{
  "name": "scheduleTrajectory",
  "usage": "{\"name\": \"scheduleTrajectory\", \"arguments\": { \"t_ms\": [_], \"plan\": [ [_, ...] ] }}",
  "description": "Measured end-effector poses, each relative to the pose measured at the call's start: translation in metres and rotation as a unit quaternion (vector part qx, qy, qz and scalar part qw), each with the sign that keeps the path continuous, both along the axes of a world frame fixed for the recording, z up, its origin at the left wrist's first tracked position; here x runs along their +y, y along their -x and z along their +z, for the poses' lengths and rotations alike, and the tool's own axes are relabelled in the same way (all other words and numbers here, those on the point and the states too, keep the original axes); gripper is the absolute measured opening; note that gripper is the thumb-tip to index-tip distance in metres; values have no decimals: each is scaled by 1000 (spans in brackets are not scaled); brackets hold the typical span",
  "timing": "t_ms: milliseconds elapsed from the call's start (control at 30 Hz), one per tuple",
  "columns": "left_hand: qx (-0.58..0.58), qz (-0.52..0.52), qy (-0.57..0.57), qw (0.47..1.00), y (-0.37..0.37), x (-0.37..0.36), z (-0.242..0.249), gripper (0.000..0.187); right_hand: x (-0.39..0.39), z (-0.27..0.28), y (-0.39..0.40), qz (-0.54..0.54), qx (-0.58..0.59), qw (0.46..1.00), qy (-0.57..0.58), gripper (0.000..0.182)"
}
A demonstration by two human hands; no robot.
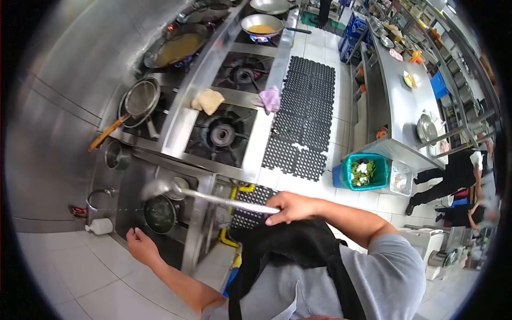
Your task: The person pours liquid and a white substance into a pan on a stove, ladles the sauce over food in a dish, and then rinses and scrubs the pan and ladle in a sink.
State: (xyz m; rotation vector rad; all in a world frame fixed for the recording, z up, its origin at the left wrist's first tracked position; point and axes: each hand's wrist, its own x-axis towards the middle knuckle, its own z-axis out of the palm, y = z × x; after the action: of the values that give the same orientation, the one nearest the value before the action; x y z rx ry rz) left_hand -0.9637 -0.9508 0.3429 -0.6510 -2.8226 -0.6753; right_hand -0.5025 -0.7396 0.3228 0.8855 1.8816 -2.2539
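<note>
Right hand point(290, 207) gripping ladle point(160, 188) handle — bowl far forward

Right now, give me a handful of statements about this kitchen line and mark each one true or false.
1. The right hand holds a ladle by its long handle. True.
2. The left hand holds the ladle too. False: it is apart from it, lower down by the stove front.
3. The ladle's bowl is above a small dark pot. True.
4. The strainer hangs on the wall. False: it rests on the stove.
5. The teal bin holds green and white scraps. True.
6. The burner under the yellow cloth carries a pan. False: it is bare.
</note>
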Motion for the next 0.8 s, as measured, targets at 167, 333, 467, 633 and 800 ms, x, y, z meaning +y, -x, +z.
{"name": "scheduleTrajectory", "arguments": {
  "t_ms": [167, 333, 467, 633, 800],
  "plan": [
    [-14, -100, -39, 994, -122, 103, 1, 36, 96, 33, -165, -20, 164, 963, 214, 53],
    [-85, -217, -110, 966, -231, 255, -2, 33, 148, -32, -272, -187, -34, 982, 6, 48],
    [-145, -357, -99, 917, -327, 387, -19, 31, 162, -141, -327, -382, -389, 772, -328, 41],
    [-172, -499, -17, 849, -445, 569, -65, 31, 242, -233, -408, -457, -317, 822, -123, 46],
    [-209, -570, 92, 789, -546, 813, -142, 38, 410, -123, -454, -540, 57, 827, 148, 25]
  ]
}}
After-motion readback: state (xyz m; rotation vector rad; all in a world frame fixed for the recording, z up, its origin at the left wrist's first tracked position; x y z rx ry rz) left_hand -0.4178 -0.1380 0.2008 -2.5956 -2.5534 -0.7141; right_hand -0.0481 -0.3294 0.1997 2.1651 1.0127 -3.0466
